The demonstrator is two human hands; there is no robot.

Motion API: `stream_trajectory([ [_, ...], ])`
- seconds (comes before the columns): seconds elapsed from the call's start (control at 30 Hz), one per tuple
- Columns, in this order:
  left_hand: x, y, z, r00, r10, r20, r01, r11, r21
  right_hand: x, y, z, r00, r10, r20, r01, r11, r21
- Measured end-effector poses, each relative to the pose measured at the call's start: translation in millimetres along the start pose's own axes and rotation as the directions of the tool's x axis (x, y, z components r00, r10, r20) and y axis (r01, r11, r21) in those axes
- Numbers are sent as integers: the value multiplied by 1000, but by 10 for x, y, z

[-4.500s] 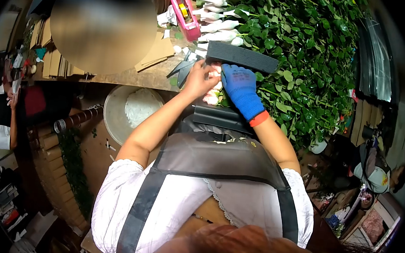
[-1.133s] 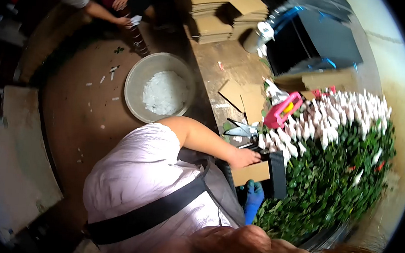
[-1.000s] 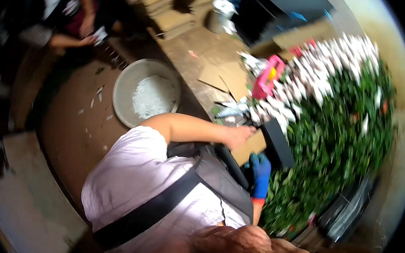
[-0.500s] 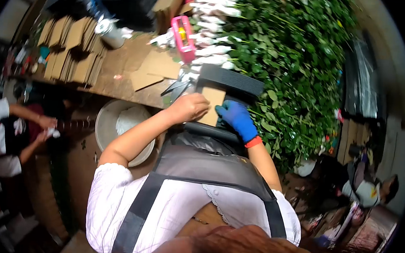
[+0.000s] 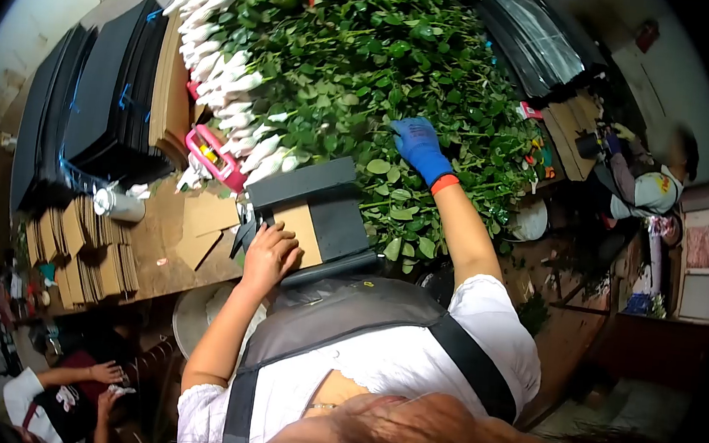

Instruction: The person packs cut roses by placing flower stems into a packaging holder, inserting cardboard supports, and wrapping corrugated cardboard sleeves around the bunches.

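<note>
My bare left hand [image 5: 270, 256] is bent over the left edge of a brown cardboard piece [image 5: 304, 232], with its fingers curled on it. That cardboard lies inside a black tray-like form [image 5: 339, 223] with a raised back wall, close against my apron. My right hand [image 5: 419, 147], in a blue glove with an orange cuff, reaches forward over the leafy stems [image 5: 332, 93]. It looks open, palm down on the foliage, with the fingertips partly hidden among leaves. White-wrapped flower heads [image 5: 230, 84] line the left side of the stems.
Left of the flowers are a pink tape dispenser [image 5: 215, 159], a silver can [image 5: 119, 204], cardboard stacks [image 5: 86, 253] and tall black sheet stacks [image 5: 112, 86]. A whitish bucket [image 5: 187, 318] stands below the table edge. Other people work at lower left [image 5: 61, 394] and far right [image 5: 656, 193].
My gloved right hand has left the cardboard and moved forward and right onto the stems. My left hand stays at the cardboard's edge. The view has turned to the right.
</note>
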State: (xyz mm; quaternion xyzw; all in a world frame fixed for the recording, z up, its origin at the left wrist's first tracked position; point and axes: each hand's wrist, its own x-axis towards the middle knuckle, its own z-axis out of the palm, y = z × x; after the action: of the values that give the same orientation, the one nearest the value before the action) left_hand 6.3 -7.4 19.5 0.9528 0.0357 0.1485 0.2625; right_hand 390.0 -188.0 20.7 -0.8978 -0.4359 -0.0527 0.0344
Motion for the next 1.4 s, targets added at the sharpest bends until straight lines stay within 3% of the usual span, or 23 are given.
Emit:
stream_trajectory([
  [0.03, 12, 6, -7, 1000, -9, 5, 9, 1000, -3, 40, 61, 12, 999, -44, -15, 44, 997, 55],
  [0.13, 2, -7, 41, 1000, -29, 3, 29, 1000, -10, 179, -74, -494, 916, -101, -389, 170, 975, 146],
  [0.23, 0, -7, 33, 999, -34, 0, 34, 999, -13, 564, -244, -973, 820, -210, -532, 305, 948, 97],
  [0.43, 34, 32, 5, 997, -83, -6, 83, 996, -31, 1574, -365, -1322, 573, -296, -764, 345, 933, -102],
  [0.5, 42, 41, -8, 994, -107, -5, 107, 993, -45, 1980, -299, -1034, 572, -319, -756, 372, 922, -108],
  [0.6, 32, 28, 14, 991, -130, -8, 129, 990, -59, 2195, -128, -20, 899, -282, -335, 316, 947, 50],
  [0.63, 34, 20, 16, 991, -133, -9, 132, 989, -61, 2222, -165, 16, 960, -261, -104, 260, 965, -20],
  [0.7, 59, 15, 27, 990, -142, -24, 140, 988, -68, 2210, -76, 136, 890, -287, -355, 364, 915, 172],
  [0.77, 52, 26, 5, 989, -144, -18, 143, 987, -77, 2146, -37, -131, 835, -316, -451, 478, 822, 310],
  [0.8, 54, 27, -2, 989, -150, -14, 148, 985, -82, 2033, -61, -344, 789, -245, -564, 507, 777, 372],
  [0.83, 55, 32, -6, 988, -151, -15, 149, 985, -85, 1856, -124, -646, 734, -175, -657, 470, 828, 305],
  [0.9, 64, 23, -6, 988, -151, -25, 148, 985, -89, 1426, -138, -989, 803, -116, -585, 385, 850, 360],
  [0.93, 59, 19, 8, 987, -157, -30, 154, 984, -93, 1200, -136, -1029, 915, -184, -360, 336, 841, 424],
  [0.97, 62, 20, 7, 986, -162, -30, 158, 983, -91, 1025, -137, -1042, 963, -244, -114, 268, 838, 476],
  [1.03, 73, 33, -13, 987, -156, -20, 154, 984, -89, 758, -98, -669, 925, -196, 326, 163, 979, 125],
  [1.1, 80, 45, -6, 989, -145, -23, 143, 986, -84, 621, -112, -267, 925, -102, 367, 145, 985, -92],
  [1.17, 64, 37, 1, 990, -137, -32, 134, 988, -80, 404, -110, 119, 856, -132, 500, 233, 961, -145],
  [1.2, 60, 34, 6, 991, -131, -38, 128, 989, -75, 331, -110, 321, 890, -99, 445, 200, 962, -187],
  [1.3, 42, 36, 13, 991, -125, -42, 122, 990, -72, 306, -84, -299, 941, -57, 334, 64, 998, -13],
  [1.33, 40, 32, 10, 991, -128, -42, 125, 990, -67, 307, -43, -506, 975, -28, 221, 0, 992, 129],
  [1.37, 40, 33, 14, 990, -131, -42, 128, 989, -66, 288, 5, -685, 999, -36, 36, 33, 996, 86],
  [1.4, 34, 38, 23, 990, -135, -42, 132, 989, -69, 249, 12, -887, 944, -113, -309, 120, 993, 4],
])
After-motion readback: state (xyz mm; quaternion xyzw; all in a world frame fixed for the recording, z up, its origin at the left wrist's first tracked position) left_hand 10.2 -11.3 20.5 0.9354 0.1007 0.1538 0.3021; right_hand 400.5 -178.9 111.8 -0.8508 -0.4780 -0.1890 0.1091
